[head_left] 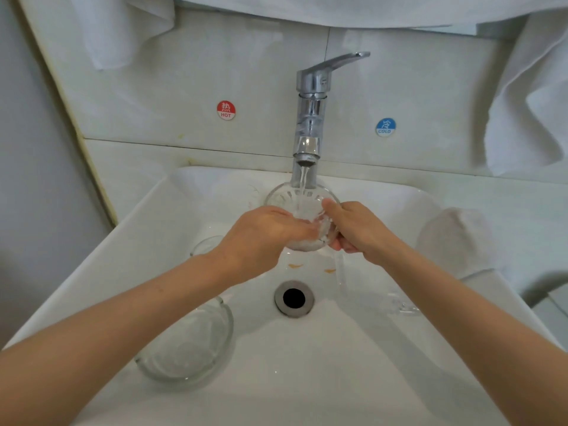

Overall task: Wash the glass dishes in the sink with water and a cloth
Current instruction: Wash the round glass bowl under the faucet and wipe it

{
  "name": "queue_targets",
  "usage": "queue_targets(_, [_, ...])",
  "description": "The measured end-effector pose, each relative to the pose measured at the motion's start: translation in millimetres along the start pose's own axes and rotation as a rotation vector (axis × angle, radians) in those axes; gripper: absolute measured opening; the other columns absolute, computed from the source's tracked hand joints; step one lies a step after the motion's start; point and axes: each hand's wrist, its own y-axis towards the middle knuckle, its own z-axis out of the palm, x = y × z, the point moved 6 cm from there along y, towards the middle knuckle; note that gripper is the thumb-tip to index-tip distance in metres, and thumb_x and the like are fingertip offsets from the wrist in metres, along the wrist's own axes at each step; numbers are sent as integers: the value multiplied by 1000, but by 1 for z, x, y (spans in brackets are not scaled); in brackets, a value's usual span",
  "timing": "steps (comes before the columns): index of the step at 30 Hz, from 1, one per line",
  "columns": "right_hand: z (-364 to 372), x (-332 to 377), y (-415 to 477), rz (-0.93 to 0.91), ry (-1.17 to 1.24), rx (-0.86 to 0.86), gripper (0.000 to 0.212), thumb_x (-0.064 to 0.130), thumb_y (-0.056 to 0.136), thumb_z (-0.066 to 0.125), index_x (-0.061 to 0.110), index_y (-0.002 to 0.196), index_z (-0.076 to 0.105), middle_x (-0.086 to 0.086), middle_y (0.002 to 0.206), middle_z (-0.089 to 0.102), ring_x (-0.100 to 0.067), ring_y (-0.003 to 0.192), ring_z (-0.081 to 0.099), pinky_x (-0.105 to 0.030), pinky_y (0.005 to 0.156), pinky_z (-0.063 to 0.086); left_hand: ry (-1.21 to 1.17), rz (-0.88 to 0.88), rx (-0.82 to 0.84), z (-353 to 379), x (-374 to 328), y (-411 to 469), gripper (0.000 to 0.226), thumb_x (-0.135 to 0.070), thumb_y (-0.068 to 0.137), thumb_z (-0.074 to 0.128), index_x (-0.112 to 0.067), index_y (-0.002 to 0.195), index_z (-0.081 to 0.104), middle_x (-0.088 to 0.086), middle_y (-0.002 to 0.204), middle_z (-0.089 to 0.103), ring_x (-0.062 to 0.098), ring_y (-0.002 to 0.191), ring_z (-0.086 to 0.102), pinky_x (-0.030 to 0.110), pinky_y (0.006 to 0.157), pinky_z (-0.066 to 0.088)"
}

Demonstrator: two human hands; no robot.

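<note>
A small round glass dish [287,196] is held tilted under the chrome tap [310,118], and water runs onto it. My right hand [358,230] grips its right rim, thumb on the inside. My left hand [264,235] covers its lower left part, and its fingers press a wet white cloth [305,241] against the glass. A larger glass bowl [190,342] lies in the white sink [147,241] at the lower left. Another glass rim [204,244] shows behind my left wrist. A clear glass [399,302] lies on its side at the right of the sink.
The drain hole [294,298] sits in the sink's middle, with two orange marks [295,265] above it. A white rolled towel [455,238] lies on the sink's right rim. White towels [528,96] hang on the wall. HOT [226,110] and COLD [385,127] stickers flank the tap.
</note>
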Motion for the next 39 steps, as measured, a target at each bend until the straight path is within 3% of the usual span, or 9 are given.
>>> queue_targets(5, [-3,-7,3,63,30,52,47,34,101,33,2,75,57,-1,40,48,-8,28,30,-13,33,25,14,-146,-70,-15,0,8,41,19,38,75,-11,65,70,-1,55,64,20,47,57,18,55,42])
queue_targets(13, [-5,-12,2,173,117,193,51,43,100,27,5,98,62,-9,71,72,-10,48,61,-15,43,44,-131,-168,9,-23,2,13,19,-10,61,73,-11,81,74,-4,71,71,8,66,59,13,62,44])
queue_targets(17, [-8,-8,3,157,293,156,40,41,100,30,19,96,63,-10,102,70,-20,79,69,-24,60,53,-472,-449,44,-29,14,16,31,-1,64,81,-26,79,70,-15,75,66,-9,70,59,6,73,44])
queue_targets(21, [-10,3,8,14,306,60,43,41,100,30,21,99,69,-5,113,66,-21,105,61,-33,89,50,-834,-698,14,-23,24,10,40,11,61,78,-25,75,68,-3,75,69,7,71,64,20,73,53])
queue_targets(25, [-5,8,6,-96,217,-25,41,43,99,31,29,82,65,2,93,69,-18,100,62,-37,99,44,-948,-825,-23,-14,32,3,40,14,61,76,-15,87,69,-4,74,70,7,69,65,21,73,54])
queue_targets(29, [0,20,2,-301,55,-136,36,32,101,30,20,102,64,4,103,63,-12,99,56,-18,83,40,-988,-853,-62,-9,33,-1,37,17,63,73,-14,84,68,-2,72,70,7,66,64,19,70,54])
queue_targets(34, [46,59,-8,-671,-553,-255,36,27,96,31,10,100,62,-6,101,61,-23,94,50,-33,84,37,-968,-847,-58,-5,38,-6,32,22,66,64,-9,75,66,-3,63,65,4,60,59,15,60,48])
queue_targets(36, [42,57,0,-572,-462,-218,33,25,99,33,8,96,61,-8,99,61,-26,94,53,-38,82,41,-1021,-866,-66,-4,41,-7,30,19,66,69,-6,82,68,5,74,68,10,69,63,19,68,51])
queue_targets(39, [21,23,17,-122,133,-107,34,25,99,32,12,86,60,-7,95,62,-23,91,58,-36,85,45,-1117,-877,-80,-4,43,-6,28,12,69,70,-10,87,69,0,74,71,7,71,66,15,67,50])
